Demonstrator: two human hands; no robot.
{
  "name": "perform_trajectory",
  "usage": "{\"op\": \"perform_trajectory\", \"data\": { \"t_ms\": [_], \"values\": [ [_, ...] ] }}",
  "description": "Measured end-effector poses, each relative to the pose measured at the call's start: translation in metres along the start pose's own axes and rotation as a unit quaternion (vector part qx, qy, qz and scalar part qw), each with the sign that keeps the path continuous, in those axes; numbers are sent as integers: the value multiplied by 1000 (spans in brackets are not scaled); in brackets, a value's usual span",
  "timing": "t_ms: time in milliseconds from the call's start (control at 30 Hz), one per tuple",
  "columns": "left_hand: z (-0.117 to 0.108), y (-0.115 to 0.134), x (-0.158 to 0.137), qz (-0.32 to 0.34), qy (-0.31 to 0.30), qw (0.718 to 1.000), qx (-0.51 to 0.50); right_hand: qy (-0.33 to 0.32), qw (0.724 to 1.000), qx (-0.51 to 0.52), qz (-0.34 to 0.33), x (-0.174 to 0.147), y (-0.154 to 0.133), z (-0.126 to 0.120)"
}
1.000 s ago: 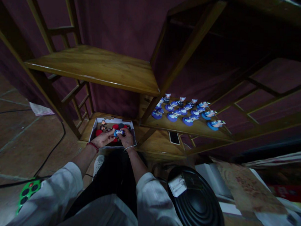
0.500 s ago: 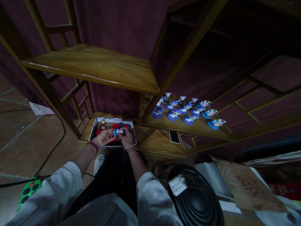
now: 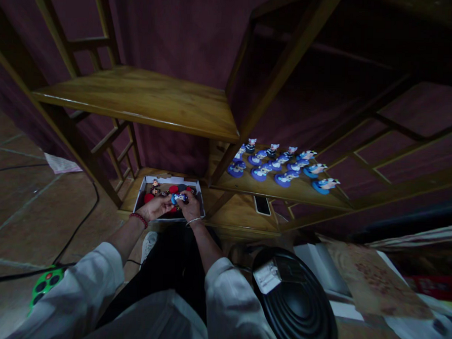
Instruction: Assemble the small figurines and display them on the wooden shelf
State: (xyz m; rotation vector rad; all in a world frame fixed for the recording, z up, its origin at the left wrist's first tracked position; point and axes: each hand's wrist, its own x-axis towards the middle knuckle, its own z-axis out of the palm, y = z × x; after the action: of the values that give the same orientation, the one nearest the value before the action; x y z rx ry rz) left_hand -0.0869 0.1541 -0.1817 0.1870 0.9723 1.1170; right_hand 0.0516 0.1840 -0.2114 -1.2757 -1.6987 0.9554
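Observation:
Between my two hands is a small blue and white figurine (image 3: pixel 179 198) on a light-blue base. My left hand (image 3: pixel 157 206), with a red bead bracelet at the wrist, is closed on its base side. My right hand (image 3: pixel 192 207), wearing a silvery bangle, grips its other end. Both hands are over an open white box (image 3: pixel 136 202) on the low shelf. Inside the box lie small dark-haired figurines (image 3: pixel 155 187) and red round pieces (image 3: pixel 173 189), partly hidden by my hands.
Several purple and blue figurines (image 3: pixel 261 172) stand in rows on the wooden shelf (image 3: pixel 306 193) to the right. A phone (image 3: pixel 262 205) lies below them. A black ridged stool (image 3: pixel 299 305) is by my right arm. A green object (image 3: pixel 44 287) and a cable (image 3: pixel 79 223) lie on the floor at left.
The figurine has shifted very slightly to the right in my fingers. Both hands otherwise keep their place over the box.

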Motion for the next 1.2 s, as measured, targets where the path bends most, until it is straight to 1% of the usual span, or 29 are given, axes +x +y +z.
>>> {"op": "perform_trajectory", "data": {
  "t_ms": [233,433,600,900,1200],
  "values": [
    [-3,-3,2,11,8,1000,5,-31,999,-33,-17,1,-4,-6],
    [-6,-4,5,15,-9,1000,15,-56,997,-41,-28,2,-7,-11],
    [-9,-6,8,25,-6,1000,8,-55,997,-43,-23,3,-8,-9],
    [-10,-9,10,36,9,999,19,-46,997,-60,-15,7,2,-1],
    [-11,-9,9,39,19,999,14,-45,995,-91,10,8,-10,-3]
  ]
}}
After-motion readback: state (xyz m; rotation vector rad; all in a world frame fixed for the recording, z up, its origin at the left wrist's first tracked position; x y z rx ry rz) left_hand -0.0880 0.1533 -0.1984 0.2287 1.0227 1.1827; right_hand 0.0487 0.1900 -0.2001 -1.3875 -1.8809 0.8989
